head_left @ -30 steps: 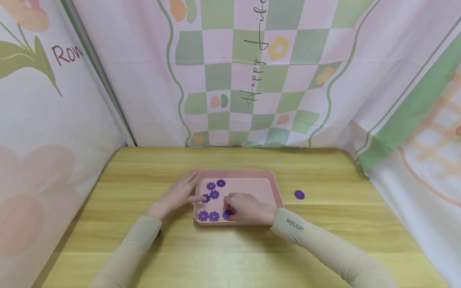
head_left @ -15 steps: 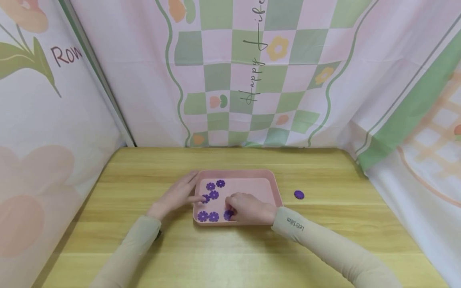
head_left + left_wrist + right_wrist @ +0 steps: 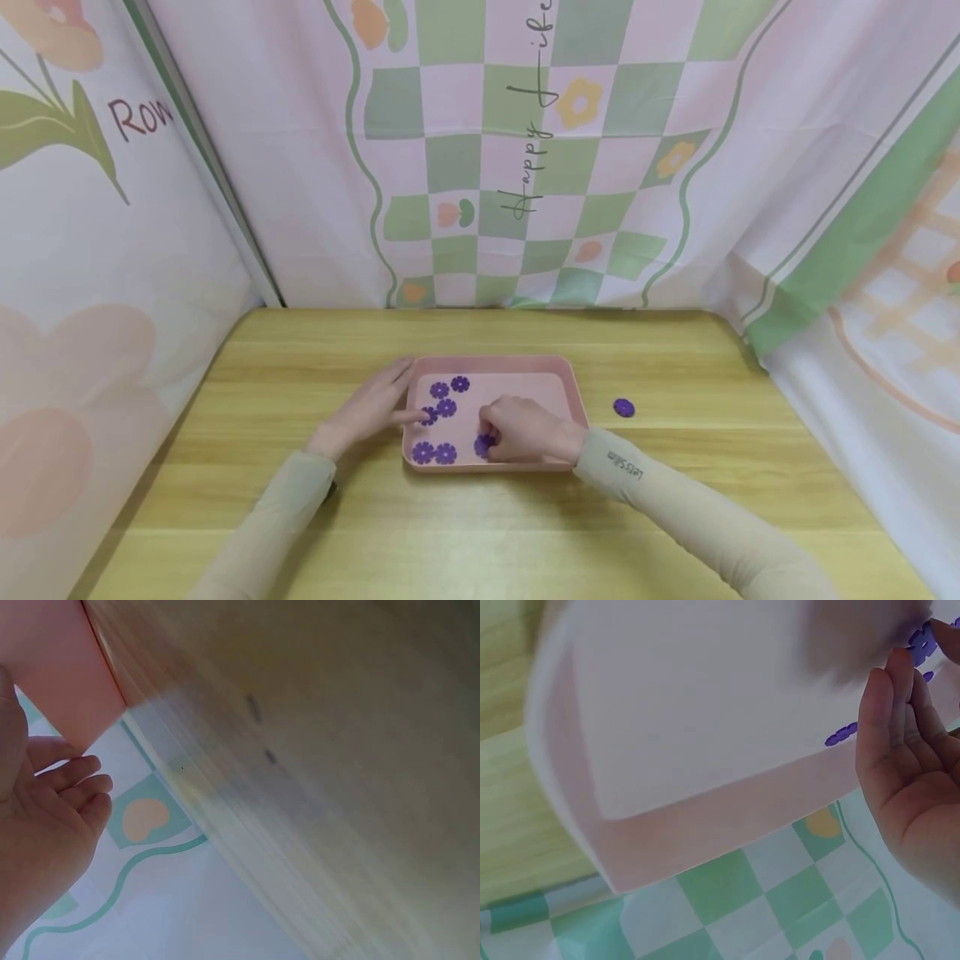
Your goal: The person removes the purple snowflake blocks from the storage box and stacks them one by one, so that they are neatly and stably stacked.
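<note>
My right hand (image 3: 528, 427) is low in the front middle of the pink tray (image 3: 498, 363), pinching a purple flower-shaped disc (image 3: 482, 447) between thumb and fingertips. The right wrist view shows this notched disc (image 3: 922, 643) at the fingertips. My left hand (image 3: 366, 410) rests at the tray's left side. Its fingers lie along the outer wall toward the far corner, and the thumb reaches over the rim onto another purple disc (image 3: 428, 416), partly covering it. In the left wrist view the fingers (image 3: 71, 780) touch the tray's corner (image 3: 82, 712).
Three more flower discs (image 3: 446, 407) lie near the tray's back left, and a touching pair (image 3: 434, 452) sits at its front left. One purple disc (image 3: 624, 407) lies on the wooden table (image 3: 675, 358) right of the tray. Printed curtains (image 3: 525, 167) stand behind and at both sides.
My right hand has shifted a little to the right along the tray's front with the disc between its fingers. The left hand has kept its place.
</note>
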Action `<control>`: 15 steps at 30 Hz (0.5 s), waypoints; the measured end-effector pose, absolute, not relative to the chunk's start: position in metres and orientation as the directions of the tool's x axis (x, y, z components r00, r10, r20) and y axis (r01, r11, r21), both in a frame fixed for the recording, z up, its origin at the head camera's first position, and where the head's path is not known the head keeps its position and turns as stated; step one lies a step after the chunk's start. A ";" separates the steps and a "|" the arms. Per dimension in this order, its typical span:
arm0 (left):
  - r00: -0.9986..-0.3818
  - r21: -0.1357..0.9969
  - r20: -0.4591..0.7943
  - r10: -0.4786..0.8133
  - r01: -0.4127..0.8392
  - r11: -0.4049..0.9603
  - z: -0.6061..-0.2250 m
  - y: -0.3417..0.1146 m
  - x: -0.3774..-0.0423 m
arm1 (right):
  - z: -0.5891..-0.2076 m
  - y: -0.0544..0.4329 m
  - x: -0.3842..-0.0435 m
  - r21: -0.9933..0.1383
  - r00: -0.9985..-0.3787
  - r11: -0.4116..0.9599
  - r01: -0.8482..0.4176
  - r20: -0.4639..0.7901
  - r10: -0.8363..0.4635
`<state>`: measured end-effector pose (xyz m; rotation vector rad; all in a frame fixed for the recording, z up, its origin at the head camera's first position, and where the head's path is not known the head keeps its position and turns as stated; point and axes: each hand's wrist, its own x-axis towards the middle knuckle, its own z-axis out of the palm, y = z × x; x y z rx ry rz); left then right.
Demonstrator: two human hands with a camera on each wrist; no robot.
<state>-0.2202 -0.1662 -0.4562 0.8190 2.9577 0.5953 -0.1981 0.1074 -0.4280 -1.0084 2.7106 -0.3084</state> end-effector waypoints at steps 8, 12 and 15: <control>-0.859 0.366 0.098 0.503 0.501 0.784 -0.454 -0.166 -0.219 | -0.416 0.120 -0.203 -0.276 -0.774 0.774 -0.570 -0.135 -0.618; -0.859 0.369 0.098 0.502 0.500 0.784 -0.454 -0.165 -0.218 | -0.411 0.130 -0.207 -0.251 -0.790 0.784 -0.567 -0.102 -0.604; -0.861 0.374 0.095 0.500 0.496 0.783 -0.454 -0.165 -0.219 | -0.407 0.137 -0.209 -0.243 -0.797 0.786 -0.569 -0.073 -0.600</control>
